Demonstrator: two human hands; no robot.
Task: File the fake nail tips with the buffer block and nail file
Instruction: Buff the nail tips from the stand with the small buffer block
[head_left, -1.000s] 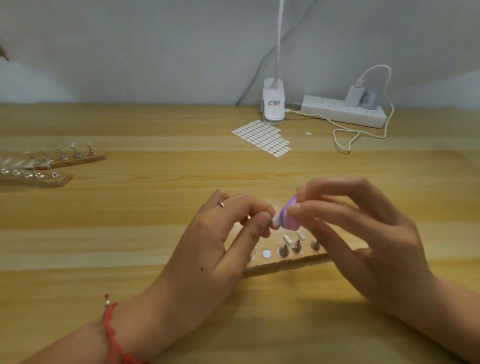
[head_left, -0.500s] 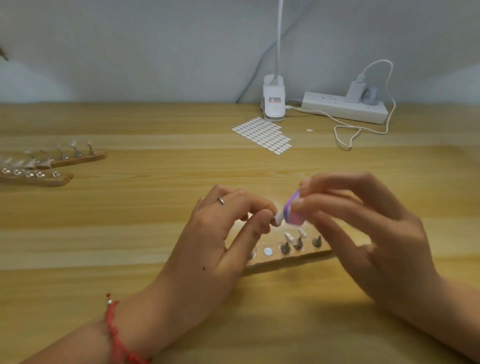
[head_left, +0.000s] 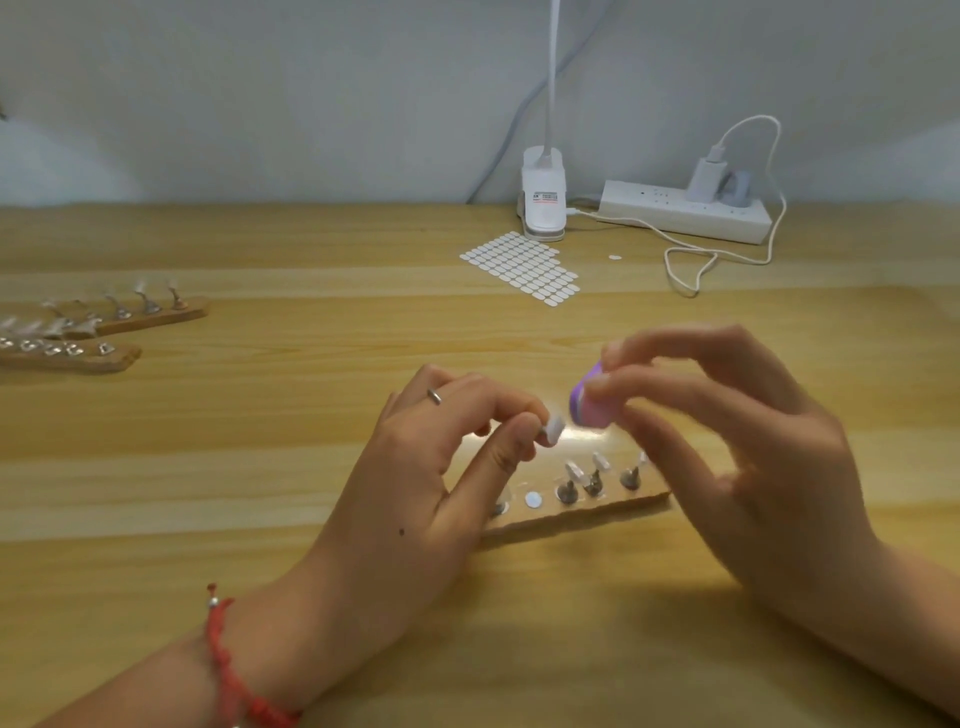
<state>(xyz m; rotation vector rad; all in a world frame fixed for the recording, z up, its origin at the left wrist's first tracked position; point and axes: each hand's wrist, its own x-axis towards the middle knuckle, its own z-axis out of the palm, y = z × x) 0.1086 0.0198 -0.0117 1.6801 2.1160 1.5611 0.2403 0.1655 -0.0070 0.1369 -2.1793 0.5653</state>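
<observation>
One new gap between buffer block (head_left: 589, 409) and nail tip (head_left: 554, 429)

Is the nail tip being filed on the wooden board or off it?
Off. The left hand pinches the nail tip above the board, beside the buffer in the right hand.

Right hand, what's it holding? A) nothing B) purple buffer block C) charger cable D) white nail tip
B: the right hand pinches the purple buffer block in its fingertips, while the left hand holds the white nail tip.
</observation>
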